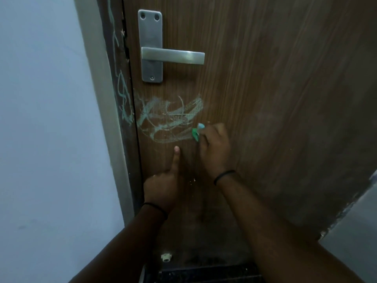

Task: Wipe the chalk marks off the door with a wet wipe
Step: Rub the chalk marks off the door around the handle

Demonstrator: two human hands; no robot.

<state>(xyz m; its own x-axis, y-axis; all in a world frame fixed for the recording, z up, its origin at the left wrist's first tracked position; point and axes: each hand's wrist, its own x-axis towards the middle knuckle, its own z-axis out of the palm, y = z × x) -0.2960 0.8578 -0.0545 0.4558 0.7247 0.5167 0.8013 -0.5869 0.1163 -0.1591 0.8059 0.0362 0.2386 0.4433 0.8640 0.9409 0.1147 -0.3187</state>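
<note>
Door (265, 99): brown wood grain, metal handle (173, 56) at upper left.
Chalk marks (171, 117): pale green scribbles below the handle — more run up the dark frame (120, 88) on the left.
Right hand (214, 148): fingers curled round a small green-and-pale wad, apparently the wipe (196, 132), held against the door at the marks' right edge.
Left hand (163, 184): fist with one finger stretched out, tip touching the door just below the marks.
Wrists: a dark band on each.
</note>
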